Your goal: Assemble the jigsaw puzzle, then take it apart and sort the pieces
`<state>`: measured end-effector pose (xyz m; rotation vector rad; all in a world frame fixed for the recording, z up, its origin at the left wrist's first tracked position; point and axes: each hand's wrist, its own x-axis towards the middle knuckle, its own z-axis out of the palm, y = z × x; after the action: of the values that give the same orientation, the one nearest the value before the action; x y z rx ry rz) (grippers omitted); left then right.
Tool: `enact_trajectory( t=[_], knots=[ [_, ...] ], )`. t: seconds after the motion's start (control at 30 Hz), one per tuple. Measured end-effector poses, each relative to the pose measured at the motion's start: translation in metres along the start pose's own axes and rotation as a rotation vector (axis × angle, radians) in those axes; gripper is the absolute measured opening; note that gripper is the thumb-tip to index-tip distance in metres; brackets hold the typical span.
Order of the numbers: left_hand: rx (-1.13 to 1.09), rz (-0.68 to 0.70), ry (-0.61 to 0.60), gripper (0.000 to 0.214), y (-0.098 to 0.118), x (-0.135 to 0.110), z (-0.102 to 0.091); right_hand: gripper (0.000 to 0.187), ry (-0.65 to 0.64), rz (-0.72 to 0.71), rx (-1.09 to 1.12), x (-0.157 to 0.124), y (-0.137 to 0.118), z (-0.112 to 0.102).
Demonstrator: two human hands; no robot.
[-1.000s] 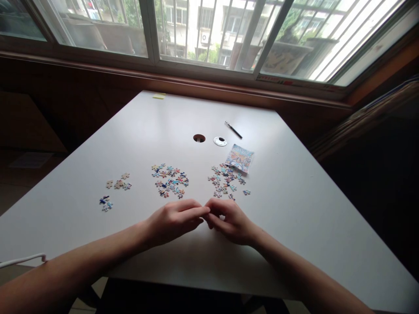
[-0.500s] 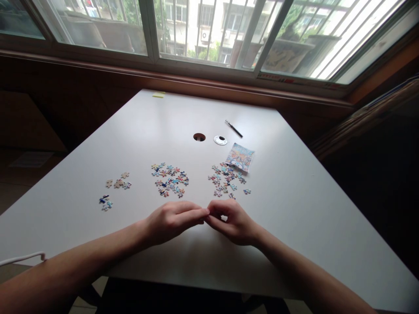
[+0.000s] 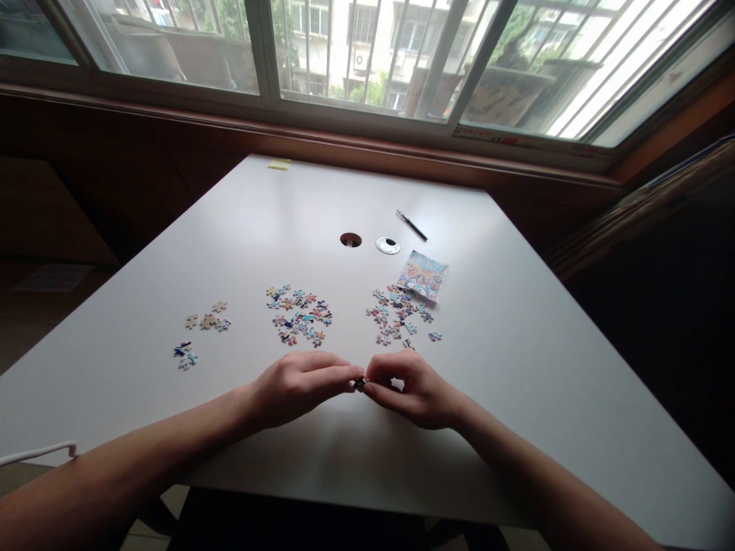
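Note:
Between my fingertips, near the table's front, is a small dark jigsaw puzzle piece (image 3: 360,384); its picture cannot be made out, and fingers cover part of it. My left hand (image 3: 307,386) is closed on its left side, fingers together. My right hand (image 3: 410,388) pinches its right side with thumb and forefinger, leaving a gap inside the curl. Just beyond my left hand lies a loose cluster of puzzle pieces (image 3: 302,317). Another cluster (image 3: 396,312) spreads beyond my right hand, touching a printed picture packet (image 3: 423,275).
A few face-down pieces (image 3: 207,321) lie at left, with blue ones (image 3: 187,356) nearer me. Farther back are a round cable hole (image 3: 351,240), its silver cover (image 3: 387,246) and a pen (image 3: 412,225). A white cable (image 3: 37,454) crosses the left front edge. Windows stand behind the table (image 3: 499,329).
My fingertips have parted slightly, and the puzzle piece between them now shows. The clusters on the table stay as they were.

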<state>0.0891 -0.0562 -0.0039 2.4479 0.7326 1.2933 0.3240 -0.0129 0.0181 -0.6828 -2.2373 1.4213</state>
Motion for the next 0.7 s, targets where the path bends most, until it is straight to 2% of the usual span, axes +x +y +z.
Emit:
enact_trajectory(
  t=[0.27, 0.47, 0.57, 0.7],
  knots=[
    [0.071, 0.014, -0.061, 0.009, -0.004, 0.005, -0.005, 0.024, -0.054, -0.017, -0.078, -0.001, 0.005, 0.001],
    [0.081, 0.024, -0.124, 0.003, -0.004, 0.003, -0.004, 0.018, 0.017, -0.127, -0.238, 0.001, 0.005, 0.000],
    [0.105, 0.019, -0.138, 0.004, -0.004, 0.003, -0.004, 0.016, 0.048, -0.133, -0.370, 0.001, 0.008, -0.012],
    [0.118, 0.004, -0.163, 0.007, -0.003, 0.004, -0.004, 0.017, 0.070, -0.038, -0.466, -0.003, 0.016, -0.043]
  ],
)
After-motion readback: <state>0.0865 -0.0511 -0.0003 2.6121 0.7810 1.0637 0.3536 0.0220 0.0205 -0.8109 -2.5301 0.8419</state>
